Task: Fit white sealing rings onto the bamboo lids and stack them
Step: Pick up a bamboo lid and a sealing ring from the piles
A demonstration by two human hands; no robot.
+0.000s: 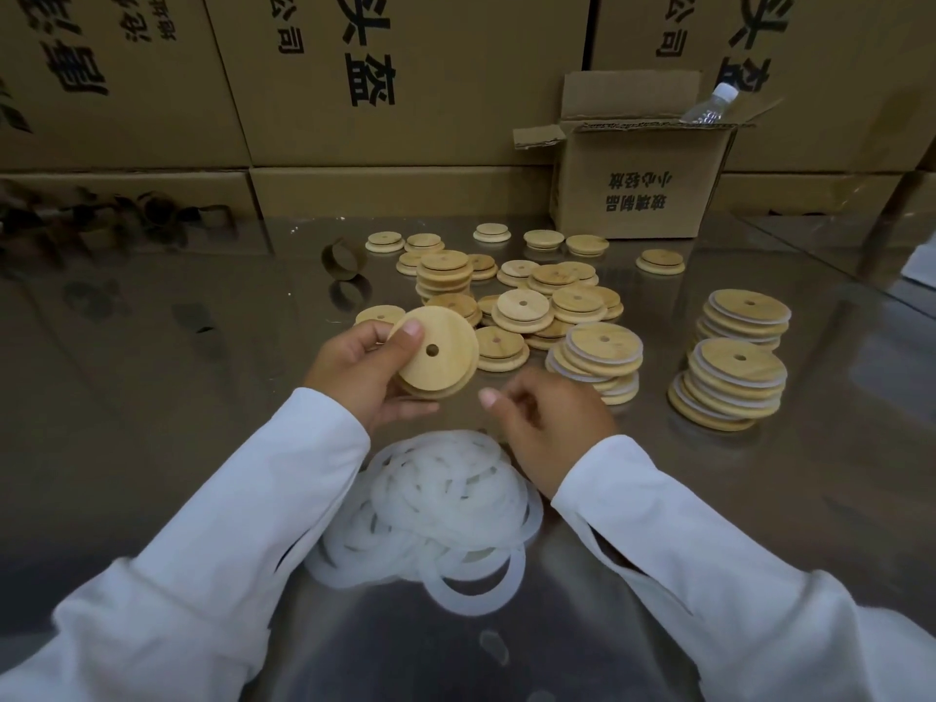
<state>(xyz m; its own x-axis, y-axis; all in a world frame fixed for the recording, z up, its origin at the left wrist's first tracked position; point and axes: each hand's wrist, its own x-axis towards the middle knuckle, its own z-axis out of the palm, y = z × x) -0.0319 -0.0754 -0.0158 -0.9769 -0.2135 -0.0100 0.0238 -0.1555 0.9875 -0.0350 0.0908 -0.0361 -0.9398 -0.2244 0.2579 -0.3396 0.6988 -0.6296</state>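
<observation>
My left hand (357,369) grips a round bamboo lid (439,358) with a small hole, thumb on its face, tilted toward me above the table. My right hand (547,415) hovers just right of it with fingers loosely curled; nothing shows in them. A heap of white sealing rings (435,509) lies below both hands. Loose ringless bamboo lids (527,306) spread behind the held lid. Leaning stacks of lids with white rings stand at the right (734,377) and centre right (600,357).
The shiny metal table (177,357) reflects the cartons. A wall of printed cardboard cartons (354,93) closes the back. An open small box (638,179) with a plastic bottle (709,106) stands at the back right. A brown tape core (344,258) stands left of the lids.
</observation>
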